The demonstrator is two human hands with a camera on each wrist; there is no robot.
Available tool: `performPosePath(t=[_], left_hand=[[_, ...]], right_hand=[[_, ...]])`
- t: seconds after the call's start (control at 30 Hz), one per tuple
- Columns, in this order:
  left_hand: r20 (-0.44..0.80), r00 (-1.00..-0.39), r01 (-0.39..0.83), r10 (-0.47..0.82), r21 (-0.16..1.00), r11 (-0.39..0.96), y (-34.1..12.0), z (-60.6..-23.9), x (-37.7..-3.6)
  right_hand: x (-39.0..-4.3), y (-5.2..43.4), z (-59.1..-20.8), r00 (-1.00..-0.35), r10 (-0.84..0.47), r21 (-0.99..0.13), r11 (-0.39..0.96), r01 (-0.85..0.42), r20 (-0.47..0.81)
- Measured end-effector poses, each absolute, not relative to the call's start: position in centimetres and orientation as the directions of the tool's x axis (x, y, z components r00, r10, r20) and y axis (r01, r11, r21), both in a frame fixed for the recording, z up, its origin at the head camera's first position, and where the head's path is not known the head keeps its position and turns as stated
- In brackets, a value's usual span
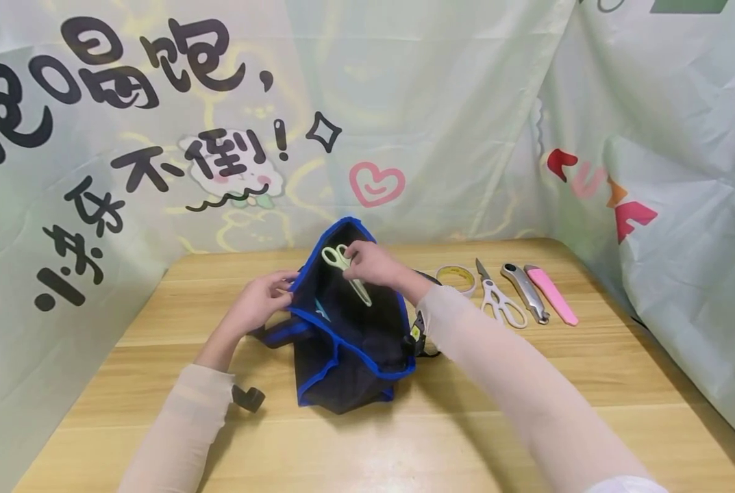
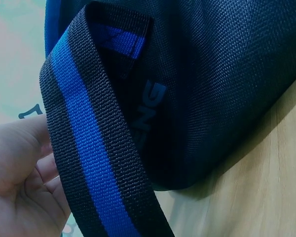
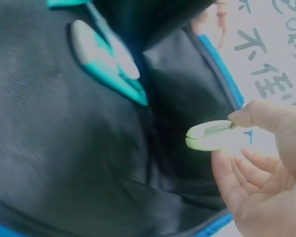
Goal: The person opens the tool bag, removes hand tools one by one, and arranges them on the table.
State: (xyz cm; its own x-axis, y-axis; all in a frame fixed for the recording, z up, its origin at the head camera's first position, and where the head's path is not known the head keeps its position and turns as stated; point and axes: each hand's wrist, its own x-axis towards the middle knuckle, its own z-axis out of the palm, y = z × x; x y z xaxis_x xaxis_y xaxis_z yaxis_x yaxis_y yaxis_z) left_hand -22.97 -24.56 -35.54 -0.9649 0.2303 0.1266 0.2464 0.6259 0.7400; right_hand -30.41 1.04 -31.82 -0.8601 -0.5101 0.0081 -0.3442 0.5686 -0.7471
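A black fabric bag (image 1: 349, 380) with bright blue edging stands wide-mouthed on the table, its opening tilted toward me. My left hand (image 1: 261, 301) grips the bag's left rim; in the left wrist view a black and blue strap (image 2: 89, 128) hides part of its fingers. Over the bag's mouth my right hand (image 1: 373, 263) pinches pale green scissors (image 1: 359, 291) near the middle, handle loops up and tips pointing down into the bag. Inside, the right wrist view shows a blurred teal and white long-shaped thing (image 3: 106, 61) against the black lining.
Right of the bag, a tape roll (image 1: 456, 269), white-handled scissors (image 1: 496, 299), a grey utility knife (image 1: 525, 291) and a pink cutter (image 1: 552, 294) lie in a row on the wooden table (image 1: 595, 383). Printed cloth (image 1: 453, 137) hangs behind and at both sides.
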Motion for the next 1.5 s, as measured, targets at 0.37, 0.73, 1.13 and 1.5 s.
performPosePath(t=[0.37, 0.73, 1.13, 1.5], left_hand=[[0.121, -0.968, 0.237, 0.218, 0.720, 0.653, -24.7, -35.5, -22.9], [0.111, -0.970, 0.228, 0.215, 0.719, 0.657, -24.9, -35.3, -22.8], [0.110, -0.969, 0.230, 0.219, 0.719, 0.655, -24.8, -35.3, -22.8], [0.106, -0.968, 0.230, 0.229, 0.741, 0.631, -24.8, -35.7, -23.0]], right_hand=[[-30.9, 6.1, -29.1, -0.873, -0.487, -0.813, 0.504, -0.290, 0.010], [-31.6, 13.2, -28.1, -0.909, -0.416, -0.786, 0.567, -0.246, -0.016], [-31.2, 21.1, -29.6, -0.952, -0.305, -0.715, 0.669, -0.200, -0.018], [-30.6, 28.4, -32.0, -0.975, -0.219, -0.643, 0.753, -0.140, -0.045]])
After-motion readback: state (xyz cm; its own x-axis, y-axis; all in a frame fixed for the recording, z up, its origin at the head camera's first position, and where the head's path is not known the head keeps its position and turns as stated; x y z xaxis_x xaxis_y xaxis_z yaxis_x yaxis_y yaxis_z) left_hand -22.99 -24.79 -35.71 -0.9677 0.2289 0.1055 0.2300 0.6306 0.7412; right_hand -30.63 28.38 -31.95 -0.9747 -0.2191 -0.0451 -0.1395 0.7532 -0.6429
